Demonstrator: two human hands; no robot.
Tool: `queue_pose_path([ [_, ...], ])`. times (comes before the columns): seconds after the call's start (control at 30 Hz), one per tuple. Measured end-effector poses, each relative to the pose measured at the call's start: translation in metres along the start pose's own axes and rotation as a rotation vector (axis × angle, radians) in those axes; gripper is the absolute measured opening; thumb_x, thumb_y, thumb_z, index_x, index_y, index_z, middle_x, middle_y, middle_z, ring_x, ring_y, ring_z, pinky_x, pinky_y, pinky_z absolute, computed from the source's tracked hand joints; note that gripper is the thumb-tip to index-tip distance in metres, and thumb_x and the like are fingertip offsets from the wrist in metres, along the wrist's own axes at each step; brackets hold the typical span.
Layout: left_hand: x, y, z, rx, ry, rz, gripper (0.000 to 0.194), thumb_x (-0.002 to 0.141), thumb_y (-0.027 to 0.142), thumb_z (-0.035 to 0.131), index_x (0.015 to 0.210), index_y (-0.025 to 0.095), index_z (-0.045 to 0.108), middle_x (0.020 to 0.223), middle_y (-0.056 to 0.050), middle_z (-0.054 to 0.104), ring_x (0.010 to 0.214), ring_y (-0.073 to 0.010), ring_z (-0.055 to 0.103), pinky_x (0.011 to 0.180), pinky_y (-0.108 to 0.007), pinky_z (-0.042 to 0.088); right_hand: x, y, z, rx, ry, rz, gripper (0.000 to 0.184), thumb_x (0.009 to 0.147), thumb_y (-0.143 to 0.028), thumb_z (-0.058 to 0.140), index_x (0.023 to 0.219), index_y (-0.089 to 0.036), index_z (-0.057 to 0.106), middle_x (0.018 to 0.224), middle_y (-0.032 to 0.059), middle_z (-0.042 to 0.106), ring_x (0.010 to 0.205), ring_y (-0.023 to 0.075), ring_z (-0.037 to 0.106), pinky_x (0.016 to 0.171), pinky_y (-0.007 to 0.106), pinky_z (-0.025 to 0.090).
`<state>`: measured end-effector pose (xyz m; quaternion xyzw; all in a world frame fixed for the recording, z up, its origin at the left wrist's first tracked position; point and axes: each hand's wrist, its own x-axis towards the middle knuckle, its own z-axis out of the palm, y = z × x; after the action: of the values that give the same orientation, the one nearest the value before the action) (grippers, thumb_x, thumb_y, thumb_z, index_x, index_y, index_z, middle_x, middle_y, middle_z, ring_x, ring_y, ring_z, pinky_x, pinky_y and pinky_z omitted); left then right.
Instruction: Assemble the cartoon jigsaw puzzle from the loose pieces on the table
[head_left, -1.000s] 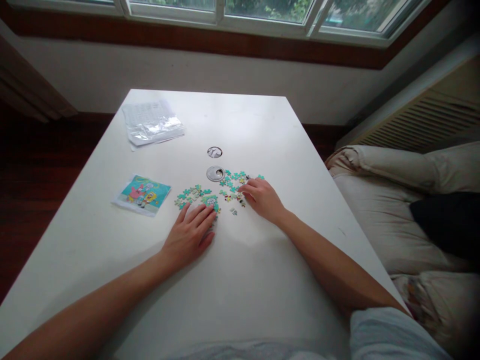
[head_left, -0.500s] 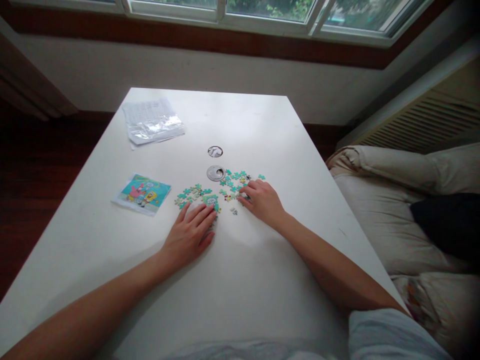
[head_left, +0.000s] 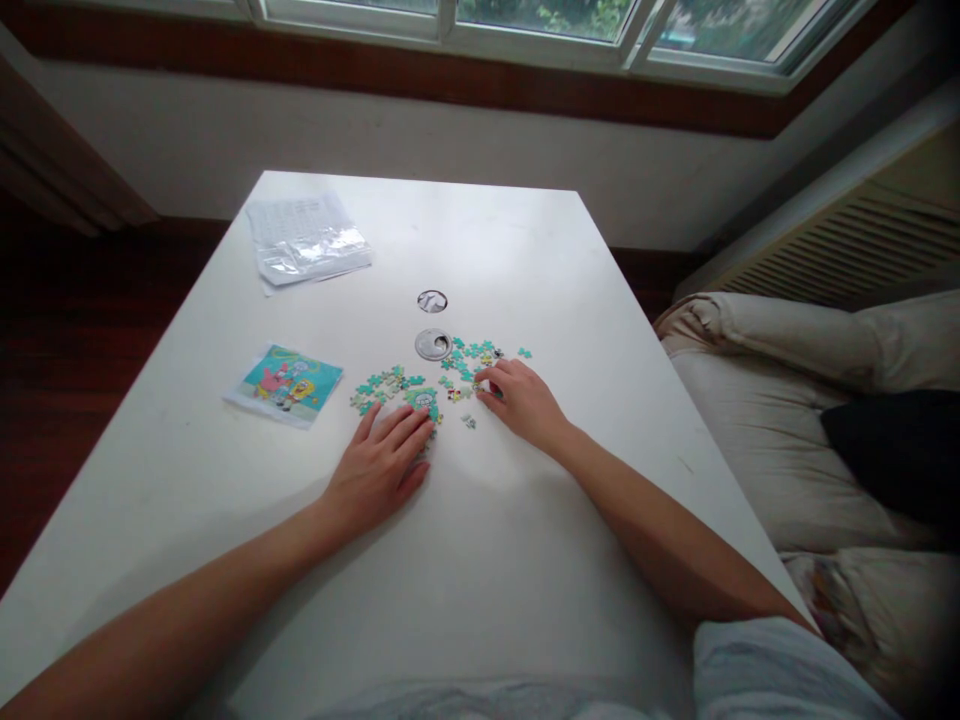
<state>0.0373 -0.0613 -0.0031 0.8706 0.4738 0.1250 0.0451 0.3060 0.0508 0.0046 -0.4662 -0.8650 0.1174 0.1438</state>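
Note:
My left hand [head_left: 381,455] lies flat and open, fingers stretched over the lower part of a joined patch of jigsaw puzzle [head_left: 423,400] printed in teal and yellow. Part of that patch is hidden beneath it. My right hand [head_left: 523,400] rests at the edge of the loose puzzle pieces [head_left: 469,358], its thumb and index finger curled around a small puzzle piece [head_left: 478,387]. More loose pieces [head_left: 379,383] are scattered above my left fingers. A small pale piece [head_left: 469,421] lies apart, between the two hands.
A cartoon picture sheet [head_left: 289,385] in a clear sleeve lies at left on the white table [head_left: 480,560]. Behind it is a clear plastic bag with papers [head_left: 307,240]. Two round cable holes [head_left: 433,345] sit mid-table. A beige sofa [head_left: 735,420] stands at right.
The right fingertips have shifted slightly and draw closer around a small piece. My left hand stays in place. The view has tilted very slightly.

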Motion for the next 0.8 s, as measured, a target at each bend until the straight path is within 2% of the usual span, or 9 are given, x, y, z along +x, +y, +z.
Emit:
queue_pose_path([
  [0.17,0.0,0.0,0.0,0.003,-0.017,-0.004,0.047,0.105,0.038,0.047,0.148,0.022,0.055,0.159,-0.006,0.049,0.146,-0.0289,0.045,0.129,-0.057,0.021,0.001,-0.004,-0.001,0.186,0.043,0.032,0.008,0.09,-0.014,0.065,0.094,-0.021,0.065,0.084,0.002,0.064,0.081,0.0192,0.056,0.077,0.03,0.041],
  [0.27,0.0,0.0,0.0,0.004,-0.021,-0.004,0.047,0.105,0.038,0.046,0.148,0.021,0.055,0.16,-0.006,0.048,0.146,-0.0291,0.045,0.129,-0.057,0.021,0.0,-0.01,-0.003,0.278,0.079,0.002,0.009,0.09,-0.014,0.062,0.084,-0.021,0.062,0.084,0.0025,0.064,0.082,0.0187,0.057,0.078,0.03,0.042],
  [0.37,0.0,0.001,0.0,0.003,-0.023,-0.003,0.048,0.104,0.038,0.047,0.148,0.021,0.055,0.16,-0.007,0.048,0.146,-0.0297,0.045,0.129,-0.057,0.022,0.0,-0.02,-0.004,0.361,0.096,-0.003,0.007,0.09,-0.018,0.062,0.084,-0.021,0.063,0.087,0.0031,0.067,0.086,0.0186,0.06,0.08,0.03,0.045],
  [0.53,0.0,0.003,0.001,-0.005,-0.022,0.006,0.047,0.104,0.036,0.047,0.148,0.021,0.056,0.159,-0.008,0.049,0.146,-0.0305,0.045,0.128,-0.058,0.022,-0.003,-0.034,0.004,0.566,-0.002,0.04,0.003,0.091,-0.024,0.064,0.091,-0.021,0.065,0.079,-0.0018,0.068,0.07,0.0133,0.059,0.067,0.025,0.045],
  [0.8,0.001,0.005,0.0,-0.002,-0.037,0.007,0.047,0.104,0.036,0.047,0.148,0.02,0.055,0.159,-0.007,0.049,0.146,-0.0306,0.045,0.128,-0.057,0.021,-0.006,-0.037,0.019,0.466,0.023,0.015,0.005,0.092,-0.018,0.065,0.089,-0.021,0.067,0.08,-0.0011,0.067,0.076,0.0147,0.058,0.073,0.025,0.043],
])
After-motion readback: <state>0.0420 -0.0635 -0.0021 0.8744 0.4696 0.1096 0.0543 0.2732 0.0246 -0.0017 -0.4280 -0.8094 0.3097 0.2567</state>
